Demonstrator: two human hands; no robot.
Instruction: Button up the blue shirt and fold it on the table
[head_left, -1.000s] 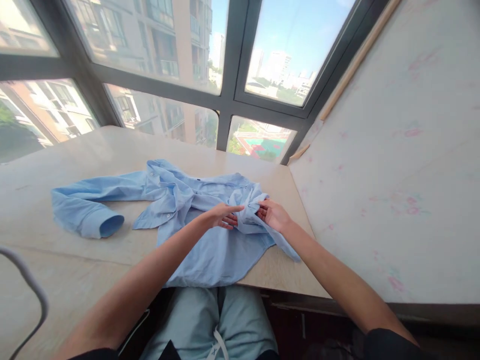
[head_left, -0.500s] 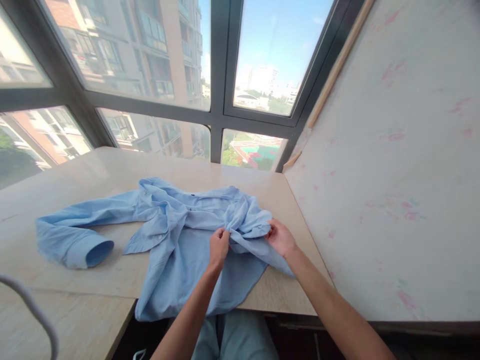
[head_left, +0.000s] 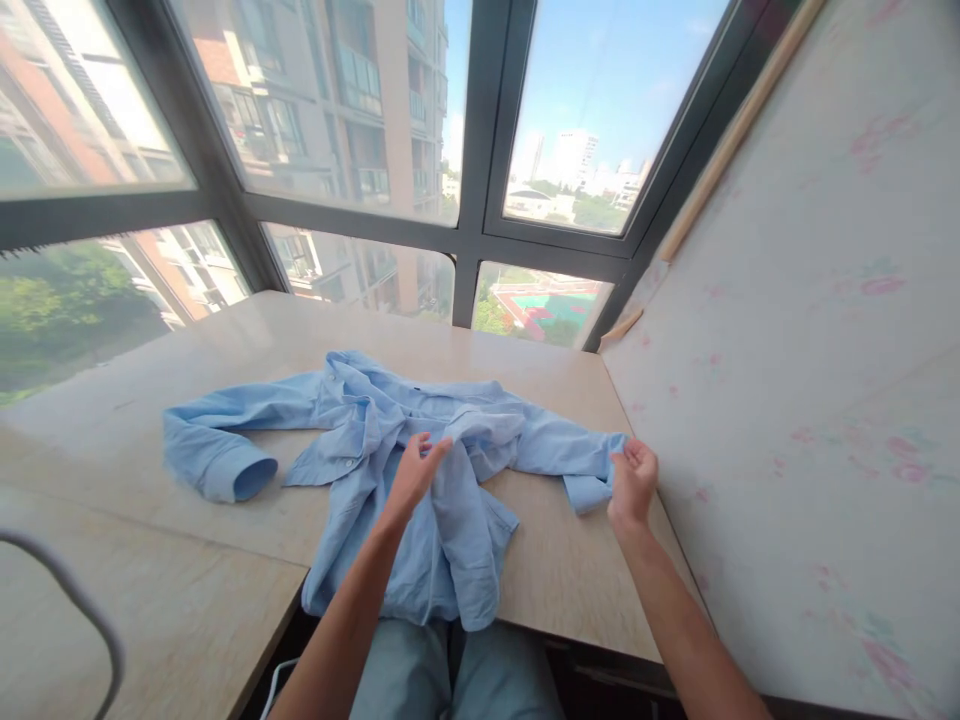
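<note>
The left forearm (head_left: 349, 610), bare, slants up across the near left part of the blue shirt (head_left: 469, 530), and its left hand (head_left: 412, 473) is over the shirt's middle, thumb spread away from the loosely bent fingers. The right forearm (head_left: 675, 610), also bare, rises clear of the shirt on its right, the right hand (head_left: 634, 485) pinching the shirt's right-hand sleeve end with fingers curled in. Both legs (head_left: 401, 675) are at the shirt's near edge.

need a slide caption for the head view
The right hand holds a sleeve of a blue shirt on a table by a window.
</note>
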